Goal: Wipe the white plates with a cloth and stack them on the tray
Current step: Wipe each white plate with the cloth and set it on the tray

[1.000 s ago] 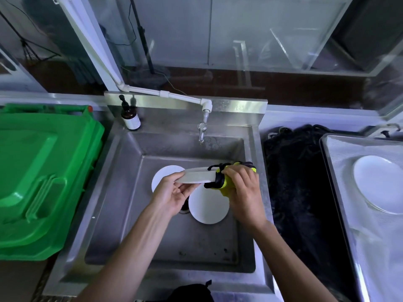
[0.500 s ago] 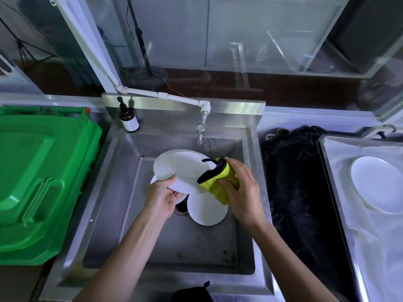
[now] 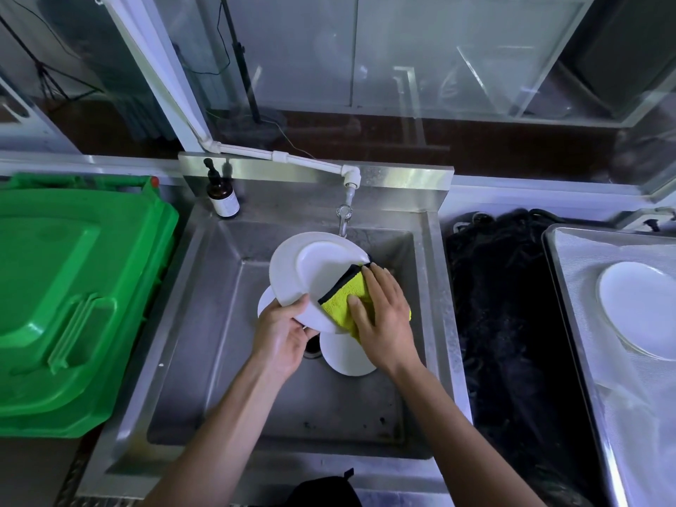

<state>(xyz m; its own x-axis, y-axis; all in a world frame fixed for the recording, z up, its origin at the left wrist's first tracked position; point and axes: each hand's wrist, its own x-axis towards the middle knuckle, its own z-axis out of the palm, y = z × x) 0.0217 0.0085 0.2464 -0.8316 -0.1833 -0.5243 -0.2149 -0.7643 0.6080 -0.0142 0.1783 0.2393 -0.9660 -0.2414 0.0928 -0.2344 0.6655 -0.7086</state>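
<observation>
Pump bottle (image 3: pixel 222 199), brown, pale label, writing too small to read; on the rear left corner of the steel sink (image 3: pixel 431 287). Held plate (image 3: pixel 311 276), white, tilted over the basin below the tap (image 3: pixel 344 221); left hand (image 3: pixel 281 334) grips its near rim. Right hand (image 3: pixel 384 316), fingers fairly straight, presses a yellow cloth (image 3: pixel 344 301) with a dark edge onto that plate. Two more white plates (image 3: pixel 347 356) on the sink floor, partly hidden. Left of the sink: green bin lid (image 3: pixel 73 294). Right of the sink: dark netting (image 3: pixel 504 323), then tray (image 3: pixel 570 323) bearing stacked plates (image 3: pixel 640 309). Behind the sink: glass panels.
</observation>
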